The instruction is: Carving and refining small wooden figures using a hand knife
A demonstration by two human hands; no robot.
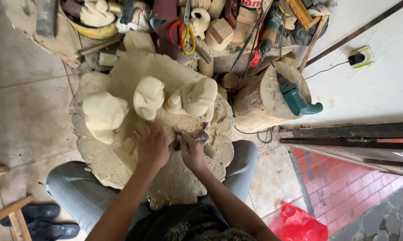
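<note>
Head view | left hand (151,145) flat, pressing a small pale wood piece (129,145) onto the carving slab (174,187) | right hand (191,151) gripping a carving tool (200,136) just beside the left fingers | risk: a slipping blade could nick that hand.

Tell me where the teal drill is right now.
In the head view, the teal drill lies on a wooden stump at right of centre, right of the pale carvings and below the cluttered tool pile.
</note>
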